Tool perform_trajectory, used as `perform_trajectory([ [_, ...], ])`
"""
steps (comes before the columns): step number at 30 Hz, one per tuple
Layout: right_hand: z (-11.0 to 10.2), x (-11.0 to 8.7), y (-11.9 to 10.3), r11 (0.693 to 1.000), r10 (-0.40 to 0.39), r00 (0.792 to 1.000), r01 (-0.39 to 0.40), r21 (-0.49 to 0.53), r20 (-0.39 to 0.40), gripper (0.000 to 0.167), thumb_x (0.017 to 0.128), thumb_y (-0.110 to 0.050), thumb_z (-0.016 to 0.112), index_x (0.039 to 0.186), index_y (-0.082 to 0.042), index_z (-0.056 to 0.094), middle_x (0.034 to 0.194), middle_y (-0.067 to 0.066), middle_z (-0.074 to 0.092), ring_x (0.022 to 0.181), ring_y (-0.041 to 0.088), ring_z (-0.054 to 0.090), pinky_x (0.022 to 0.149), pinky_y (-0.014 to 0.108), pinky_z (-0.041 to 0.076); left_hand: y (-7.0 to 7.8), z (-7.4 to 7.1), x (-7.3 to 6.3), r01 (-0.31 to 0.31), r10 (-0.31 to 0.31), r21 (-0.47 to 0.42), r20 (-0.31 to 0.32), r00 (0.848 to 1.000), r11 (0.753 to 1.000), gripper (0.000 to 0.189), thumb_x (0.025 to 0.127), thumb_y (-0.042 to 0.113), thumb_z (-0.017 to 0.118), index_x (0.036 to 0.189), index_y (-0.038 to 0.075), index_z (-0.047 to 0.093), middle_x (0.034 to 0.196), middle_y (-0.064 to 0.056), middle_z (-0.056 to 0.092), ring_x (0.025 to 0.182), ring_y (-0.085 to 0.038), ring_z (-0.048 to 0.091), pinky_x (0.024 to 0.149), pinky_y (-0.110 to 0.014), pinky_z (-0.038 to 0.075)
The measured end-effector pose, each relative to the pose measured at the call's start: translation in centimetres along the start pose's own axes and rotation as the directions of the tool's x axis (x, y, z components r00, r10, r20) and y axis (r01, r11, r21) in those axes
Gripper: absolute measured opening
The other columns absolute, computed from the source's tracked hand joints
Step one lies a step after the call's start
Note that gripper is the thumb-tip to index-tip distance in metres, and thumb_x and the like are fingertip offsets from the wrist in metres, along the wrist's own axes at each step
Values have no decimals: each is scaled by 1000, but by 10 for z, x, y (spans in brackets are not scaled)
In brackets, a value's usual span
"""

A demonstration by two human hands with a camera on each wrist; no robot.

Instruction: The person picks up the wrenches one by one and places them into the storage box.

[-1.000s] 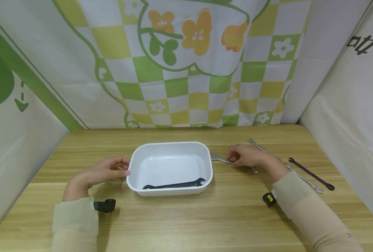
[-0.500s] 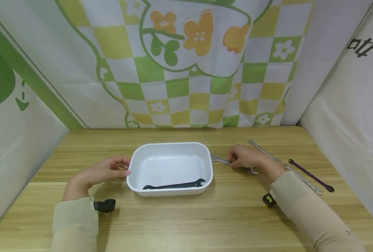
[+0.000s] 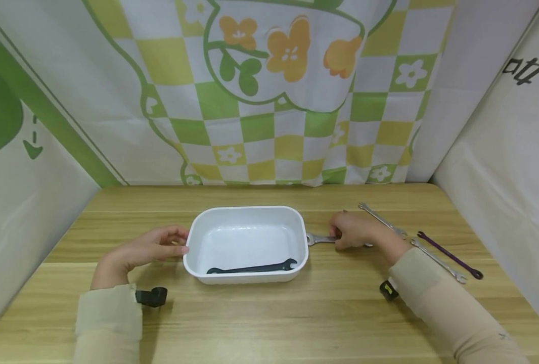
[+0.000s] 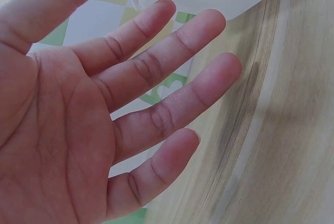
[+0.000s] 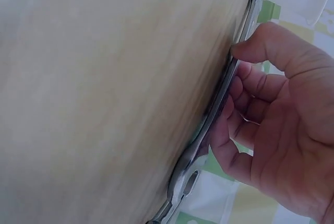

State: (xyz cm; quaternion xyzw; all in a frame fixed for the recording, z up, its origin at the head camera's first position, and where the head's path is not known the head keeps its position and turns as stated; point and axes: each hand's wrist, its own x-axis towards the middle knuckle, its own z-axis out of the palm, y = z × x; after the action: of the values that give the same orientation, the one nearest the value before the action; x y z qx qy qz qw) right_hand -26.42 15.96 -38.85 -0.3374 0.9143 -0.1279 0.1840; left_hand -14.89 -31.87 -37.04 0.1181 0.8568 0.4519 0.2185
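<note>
My right hand [image 3: 353, 230] pinches a silver wrench [image 3: 321, 239] between thumb and fingers, to the right of a white plastic basin [image 3: 246, 277]. The wrench's left end comes right up to the basin's right side; the palm hides its middle. In the right wrist view the thumb presses on the shank of this wrench [image 5: 219, 96], low along the tabletop. My left hand [image 3: 148, 246] is at the basin's left rim, thumb tip right at it, the fingers loosely extended in the left wrist view. Inside the basin, a black wrench [image 3: 251, 268] lies along the near wall.
To the right of my right hand, a thin silver wrench [image 3: 380, 220], another silver wrench [image 3: 438, 260] and a purple wrench [image 3: 450, 254] lie slanted on the wooden table [image 3: 269, 323]. A patterned cloth [image 3: 256, 146] hangs behind, with white side walls left and right.
The silver wrench in my right hand has turned from a slant to nearly level, its left end lower and still beside the basin. The left hand and basin stay put.
</note>
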Motion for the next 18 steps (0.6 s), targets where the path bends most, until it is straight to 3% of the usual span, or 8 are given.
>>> perform_trajectory([
  [18,-2,-3,6,994,-102,995,102,35,-7,18,73,-3,70,86,-10,59,75,-2,51,70,11,46,64,26,38,0,0,0,18,-18,7,-5,1000,1000,44,96,25,65,129,-1,53,117,-17,65,106,-22,60,83,-40,49],
])
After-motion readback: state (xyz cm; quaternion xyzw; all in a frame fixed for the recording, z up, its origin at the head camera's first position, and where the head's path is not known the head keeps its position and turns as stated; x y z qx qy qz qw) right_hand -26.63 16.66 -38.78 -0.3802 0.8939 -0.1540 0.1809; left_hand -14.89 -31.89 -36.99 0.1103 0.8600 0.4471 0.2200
